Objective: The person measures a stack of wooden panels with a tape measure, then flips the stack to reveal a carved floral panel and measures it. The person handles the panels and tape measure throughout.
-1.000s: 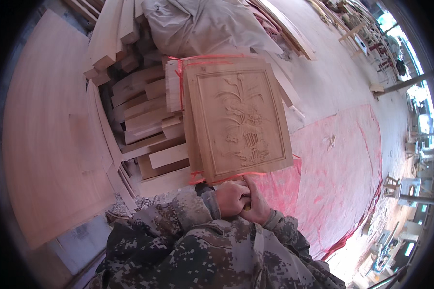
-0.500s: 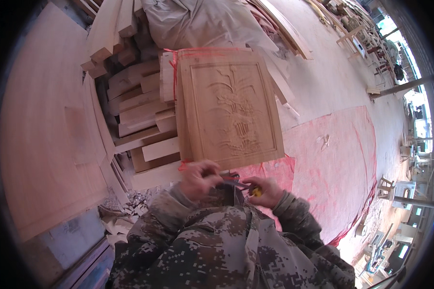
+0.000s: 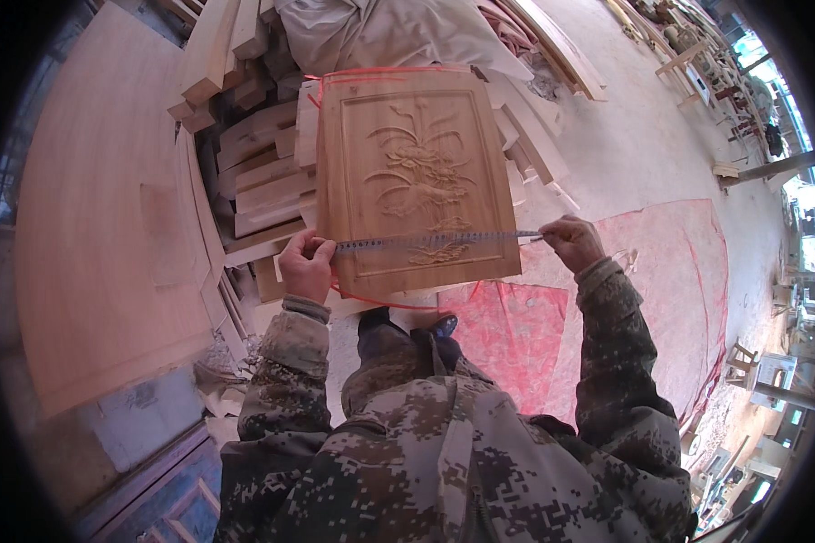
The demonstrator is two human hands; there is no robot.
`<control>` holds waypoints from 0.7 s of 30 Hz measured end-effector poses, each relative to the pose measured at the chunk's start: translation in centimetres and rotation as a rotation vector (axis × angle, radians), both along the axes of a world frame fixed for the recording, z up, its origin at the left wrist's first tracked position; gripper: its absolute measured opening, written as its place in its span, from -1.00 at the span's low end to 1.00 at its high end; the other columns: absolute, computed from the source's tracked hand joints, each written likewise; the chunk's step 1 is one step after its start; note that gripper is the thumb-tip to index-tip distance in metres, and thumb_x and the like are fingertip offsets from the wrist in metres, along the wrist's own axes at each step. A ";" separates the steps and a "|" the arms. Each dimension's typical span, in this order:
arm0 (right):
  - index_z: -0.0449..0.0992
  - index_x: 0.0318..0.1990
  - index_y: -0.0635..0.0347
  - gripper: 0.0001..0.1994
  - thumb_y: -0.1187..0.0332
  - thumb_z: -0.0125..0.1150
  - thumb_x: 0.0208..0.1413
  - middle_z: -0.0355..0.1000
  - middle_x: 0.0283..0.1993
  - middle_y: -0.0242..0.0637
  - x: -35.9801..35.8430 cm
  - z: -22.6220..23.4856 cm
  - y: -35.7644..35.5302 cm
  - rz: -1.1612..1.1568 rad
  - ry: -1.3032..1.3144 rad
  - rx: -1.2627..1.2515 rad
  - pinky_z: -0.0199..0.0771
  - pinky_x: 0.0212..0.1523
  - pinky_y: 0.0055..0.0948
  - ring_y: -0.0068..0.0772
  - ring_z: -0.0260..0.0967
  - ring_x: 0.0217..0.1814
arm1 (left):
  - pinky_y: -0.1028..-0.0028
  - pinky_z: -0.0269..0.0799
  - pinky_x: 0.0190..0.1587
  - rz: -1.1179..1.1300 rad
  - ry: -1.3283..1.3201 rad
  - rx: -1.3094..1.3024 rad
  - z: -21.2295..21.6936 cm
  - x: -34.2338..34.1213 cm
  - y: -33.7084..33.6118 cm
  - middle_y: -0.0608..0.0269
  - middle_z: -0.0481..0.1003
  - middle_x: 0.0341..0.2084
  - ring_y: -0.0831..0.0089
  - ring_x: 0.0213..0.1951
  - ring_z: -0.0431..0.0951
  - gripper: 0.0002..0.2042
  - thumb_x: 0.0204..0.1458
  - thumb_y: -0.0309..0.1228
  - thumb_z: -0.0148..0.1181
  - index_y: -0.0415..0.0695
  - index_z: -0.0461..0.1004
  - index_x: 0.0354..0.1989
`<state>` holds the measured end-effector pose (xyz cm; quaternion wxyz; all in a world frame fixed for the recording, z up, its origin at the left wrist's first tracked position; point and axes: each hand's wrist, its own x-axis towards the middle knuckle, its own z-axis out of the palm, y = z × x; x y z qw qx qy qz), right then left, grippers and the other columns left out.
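Observation:
A carved wooden panel (image 3: 362, 195) with a raised plant relief and a moulded border lies in front of me. Across its lower part runs the pale, marked blade of a tape measure (image 3: 426, 241), drawn straight from one side edge to the other. My left hand (image 3: 306, 264) pinches the blade beside the panel's left edge. Just past the right edge, my right hand (image 3: 573, 242) grips the other end, where the blade looks narrow, as if turned on its side. The tape's case cannot be made out.
Stacked timber pieces (image 3: 272, 190) sit left of the panel, with a large wooden sheet (image 3: 100, 235) beyond. A grey cloth (image 3: 380, 36) covers things behind. Red sheeting (image 3: 643, 281) spreads over the floor at right. Red string (image 3: 380, 301) runs along the panel's near edge.
My hands were together near my body, with a yellow and dark tape measure at the right one. Now they are wide apart and forward, the blade stretched over the panel.

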<state>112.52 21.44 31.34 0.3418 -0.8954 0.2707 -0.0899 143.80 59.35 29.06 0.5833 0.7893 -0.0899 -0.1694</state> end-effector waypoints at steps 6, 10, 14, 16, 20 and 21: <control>0.76 -0.23 0.08 -0.88 0.34 0.43 0.10 0.60 -0.30 -0.17 0.4 -0.6 -1.9 0.036 0.028 -0.025 0.52 -0.14 -0.17 -0.06 0.58 -0.19 | 0.44 0.55 -0.26 0.029 -0.250 0.229 -0.5 -1.0 -1.4 0.21 0.63 -0.41 0.46 -0.40 0.60 -0.60 0.03 -0.50 0.48 -0.36 0.59 0.05; 0.76 -0.22 0.06 -0.85 0.28 0.41 0.11 0.60 -0.28 -0.19 0.6 -0.2 -1.9 0.088 0.025 -0.063 0.54 -0.09 -0.14 -0.06 0.57 -0.15 | 0.37 0.55 -0.18 0.088 -0.221 0.161 -1.1 -1.8 -1.5 0.14 0.62 -0.34 0.35 -0.33 0.60 -0.57 -0.01 -0.51 0.50 -0.34 0.60 0.06; 0.77 -0.25 0.01 -0.86 0.24 0.40 0.12 0.60 -0.27 -0.22 0.7 -0.6 -1.8 0.065 0.056 -0.124 0.54 -0.07 -0.13 -0.08 0.56 -0.12 | 0.25 0.49 0.03 0.058 -0.458 0.233 -1.7 -3.0 -1.4 0.05 0.54 -0.21 0.14 -0.12 0.54 -0.58 -0.05 -0.55 0.46 -0.35 0.58 0.04; 0.77 -0.25 -0.01 -0.87 0.23 0.40 0.12 0.60 -0.27 -0.23 0.8 -0.9 -1.8 0.050 0.060 -0.145 0.54 -0.07 -0.13 -0.08 0.56 -0.12 | 0.25 0.49 0.01 0.059 -0.499 0.201 -1.9 -3.5 -1.4 0.06 0.54 -0.22 0.14 -0.12 0.54 -0.58 -0.03 -0.55 0.45 -0.35 0.57 0.06; 0.77 -0.26 -0.01 -0.86 0.22 0.40 0.12 0.61 -0.27 -0.26 0.8 -1.0 -1.7 0.020 0.071 -0.106 0.54 -0.08 -0.13 -0.09 0.56 -0.11 | 0.24 0.49 -0.02 0.045 -0.542 0.208 -2.1 -4.1 -1.3 0.08 0.52 -0.23 0.15 -0.13 0.53 -0.58 0.02 -0.55 0.42 -0.34 0.55 0.10; 0.77 -0.26 -0.01 -0.86 0.21 0.40 0.12 0.61 -0.27 -0.26 0.8 -0.9 -1.6 0.019 0.070 -0.086 0.54 -0.08 -0.13 -0.09 0.56 -0.11 | 0.24 0.49 -0.02 0.048 -0.571 0.224 -2.1 -4.1 -1.3 0.08 0.52 -0.24 0.15 -0.13 0.52 -0.58 0.02 -0.55 0.41 -0.33 0.55 0.10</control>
